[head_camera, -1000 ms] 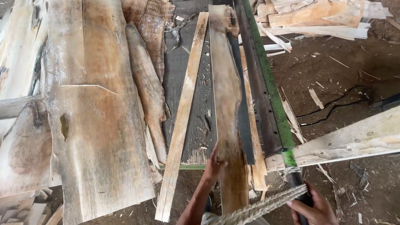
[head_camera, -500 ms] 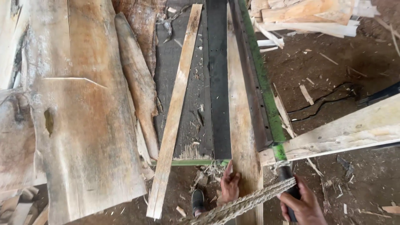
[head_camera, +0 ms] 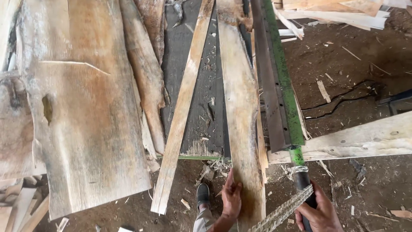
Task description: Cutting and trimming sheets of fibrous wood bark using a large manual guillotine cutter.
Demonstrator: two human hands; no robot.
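My left hand (head_camera: 232,198) lies flat, fingers apart, on the near end of a long pale wooden plank (head_camera: 240,111) that runs up the dark saw table (head_camera: 201,86). My right hand (head_camera: 319,213) is closed around a black handle (head_camera: 303,184) at the near end of a green metal rail (head_camera: 283,81). A thick twisted rope (head_camera: 281,211) crosses in front of that handle. A narrow strip of wood (head_camera: 182,116) lies just left of the plank.
Wide rough slabs (head_camera: 73,107) and bark offcuts (head_camera: 143,77) are stacked on the left. A pale beam (head_camera: 365,139) runs off to the right. Cut boards (head_camera: 339,15) lie at top right. My shoe (head_camera: 203,194) stands on dirt strewn with chips.
The plank has slid back toward me along the table under my left hand. My right hand stays on the black handle. The view has shifted slightly.
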